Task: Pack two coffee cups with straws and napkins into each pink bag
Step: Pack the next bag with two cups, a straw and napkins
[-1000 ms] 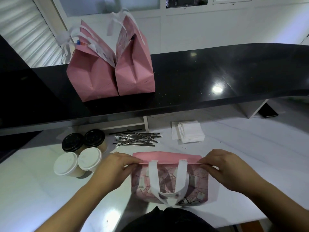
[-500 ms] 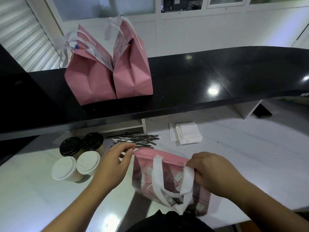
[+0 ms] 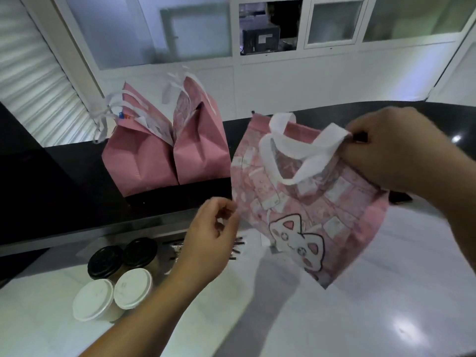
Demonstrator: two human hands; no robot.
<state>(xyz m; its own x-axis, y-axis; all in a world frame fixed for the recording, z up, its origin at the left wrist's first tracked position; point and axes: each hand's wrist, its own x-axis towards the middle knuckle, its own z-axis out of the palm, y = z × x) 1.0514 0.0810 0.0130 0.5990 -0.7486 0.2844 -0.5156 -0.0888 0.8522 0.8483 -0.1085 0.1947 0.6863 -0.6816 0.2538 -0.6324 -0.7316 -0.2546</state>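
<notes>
In the head view, the right hand [image 3: 391,153] pinches the top edge and one white strap of a flat pink fabric bag printed with a white cartoon cat [image 3: 309,199], holding it tilted in the air above the white marbled table [image 3: 360,305]. The left hand [image 3: 213,240] sits just beside the bag's lower left edge, its fingers [image 3: 226,210] loosely curled with thumb and forefinger close together; whether they actually touch the fabric cannot be told. The bag shows small pale label-like patches, but no writing on them can be read. At the near left of the table stand four paper coffee cups in a cluster: two with black lids [image 3: 121,258] behind two with white lids [image 3: 113,295]; faint marks on the white lids are too blurred to read. A scatter of thin dark wrapped straws [image 3: 237,247] lies behind the left hand, mostly hidden by it. On the raised black glossy counter shelf [image 3: 64,181] beyond, two upright pink bags with white handles [image 3: 167,155] stand touching side by side. A dark box-like device with a white sticker [image 3: 261,39] shows behind the far window; its label is illegible.
</notes>
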